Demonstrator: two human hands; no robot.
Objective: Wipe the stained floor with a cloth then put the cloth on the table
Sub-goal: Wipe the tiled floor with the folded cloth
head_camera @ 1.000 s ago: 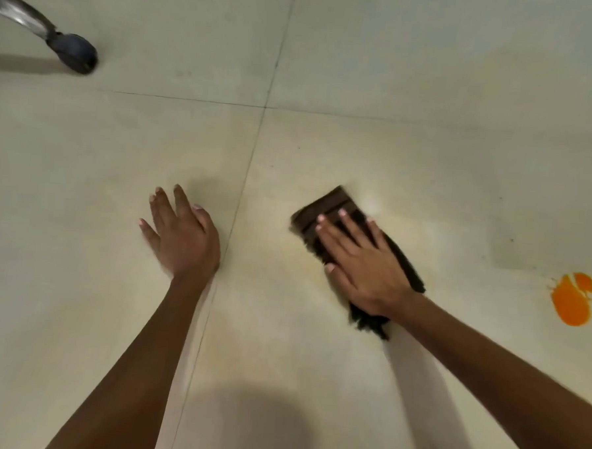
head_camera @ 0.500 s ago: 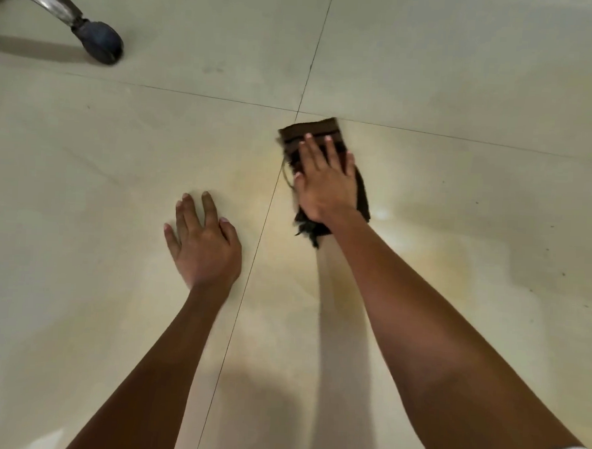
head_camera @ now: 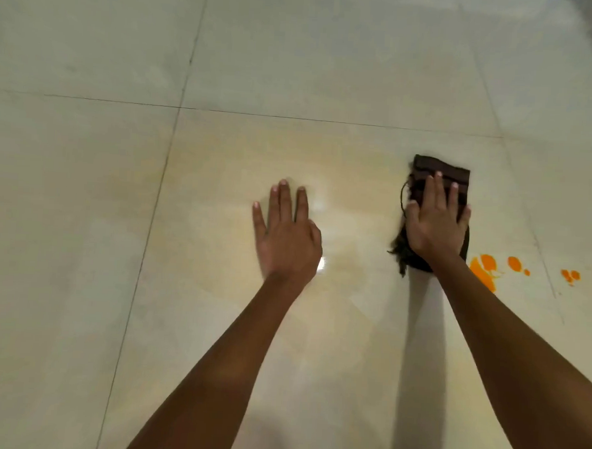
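Pale tiled floor (head_camera: 296, 70), grout lines crossing at 10 o'clock of frame. Left hand (head_camera: 287, 237) flat on tile near centre, fingers straight, holding nothing. Right hand (head_camera: 436, 228) at its 3 o'clock, fingers extended, pressing dark brown cloth (head_camera: 441, 170) onto floor. Orange stains (head_camera: 484, 268) just beside cloth, at its 4 o'clock.

We see a person's two arms bare as far as the view shows them, the left forearm (head_camera: 211, 367) and the right forearm (head_camera: 521, 356) both slim and smooth, the left hand (head_camera: 287, 237) and the right hand (head_camera: 436, 228) long-fingered with short, trimmed nails.
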